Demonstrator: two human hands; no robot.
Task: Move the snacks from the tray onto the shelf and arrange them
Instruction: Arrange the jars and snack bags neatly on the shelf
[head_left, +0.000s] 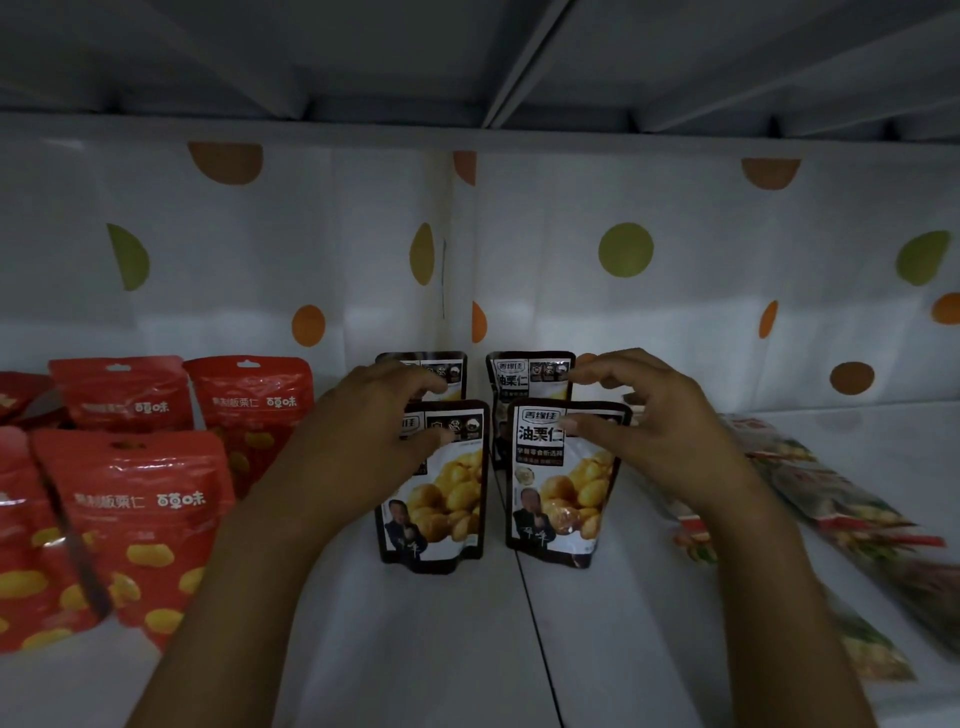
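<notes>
On the shelf (441, 649), four pouches are stood two by two; the front-left pouch (447, 499) is pinched at its top by the left hand (374, 426); the right hand (660, 421) is half curled over the front-right pouch (561, 499), its grip not discernible; the light rear pouches (524, 374) could be toppled by a careless nudge.

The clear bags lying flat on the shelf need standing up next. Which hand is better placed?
The right hand. It is at the front-right pouch, next to the clear bags; the left hand is at the front-left pouch, farther away.
</notes>
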